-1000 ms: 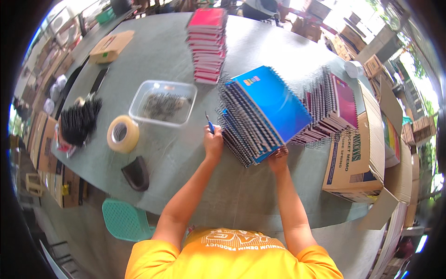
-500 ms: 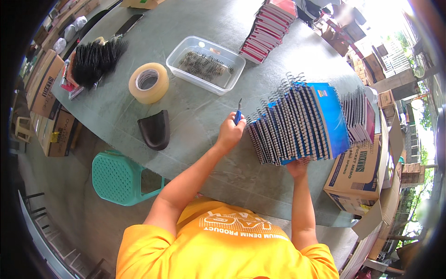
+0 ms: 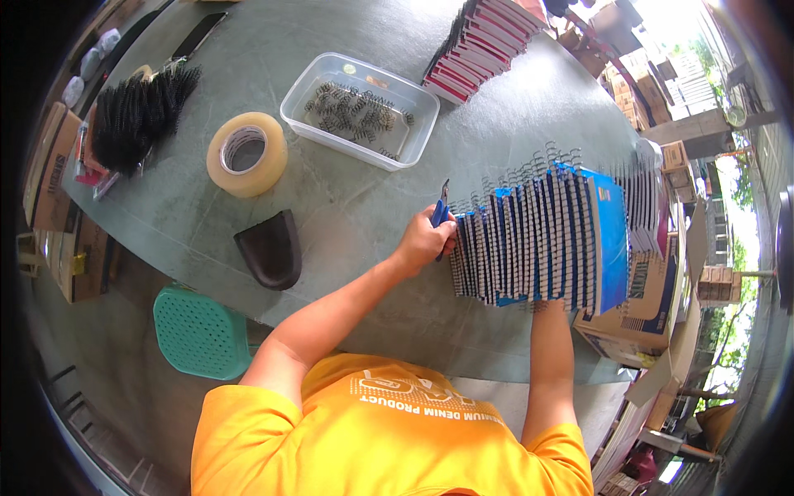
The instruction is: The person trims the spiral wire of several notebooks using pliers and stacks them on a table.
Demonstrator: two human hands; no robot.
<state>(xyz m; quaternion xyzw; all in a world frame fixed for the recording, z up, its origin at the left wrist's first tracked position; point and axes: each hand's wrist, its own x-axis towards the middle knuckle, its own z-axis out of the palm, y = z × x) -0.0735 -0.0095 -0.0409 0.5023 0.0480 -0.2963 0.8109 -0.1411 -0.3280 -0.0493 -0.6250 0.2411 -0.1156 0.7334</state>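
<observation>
In my left hand (image 3: 423, 245) is a pair of small wire cutters (image 3: 441, 211) with blue handles, closed in my fingers, the metal tip pointing up and away. Just right of it stands a row of blue spiral notebooks (image 3: 529, 240), packed side by side with their wire bindings up. Loose coil ends stick out past the far edge of the row. My right hand (image 3: 552, 309) reaches under the near edge of these notebooks; its fingers are hidden there.
A clear plastic tub (image 3: 356, 149) holds cut coil pieces. Around it are a tape roll (image 3: 217, 165), a dark curved pad (image 3: 271, 252), black coils (image 3: 141, 120) and red notebooks (image 3: 475, 54). Another notebook stack (image 3: 645, 207) and a carton (image 3: 633, 318) stand right; a green stool (image 3: 198, 331) stands left.
My left hand has moved slightly right, and more of the cutters now shows. My right hand has gone further under the notebooks. The whole view has shifted a little.
</observation>
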